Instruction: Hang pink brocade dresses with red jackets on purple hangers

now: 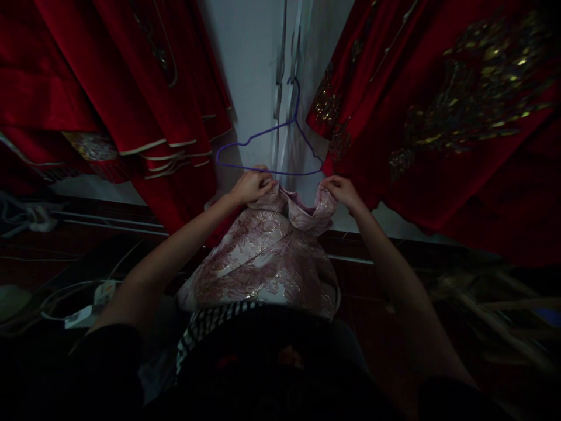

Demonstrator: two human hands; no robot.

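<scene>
A pink and white brocade dress with metallic threads hangs from my two hands, its skirt spreading toward my body. My left hand is closed on the left side of the dress's top edge. At the opposite side, my right hand pinches the top edge between thumb and fingers. Just above the dress is a purple clothes hanger, its hook up by the pale cabinet doors. The hanger's bottom bar passes at the fingers of my left hand; whether they touch it I cannot tell.
Red garments with pale trim hang on the left. Another red garment with gold sequins hangs on the right. Pale cabinet doors stand between them. Hangers and a white object lie at the left; the scene is dark.
</scene>
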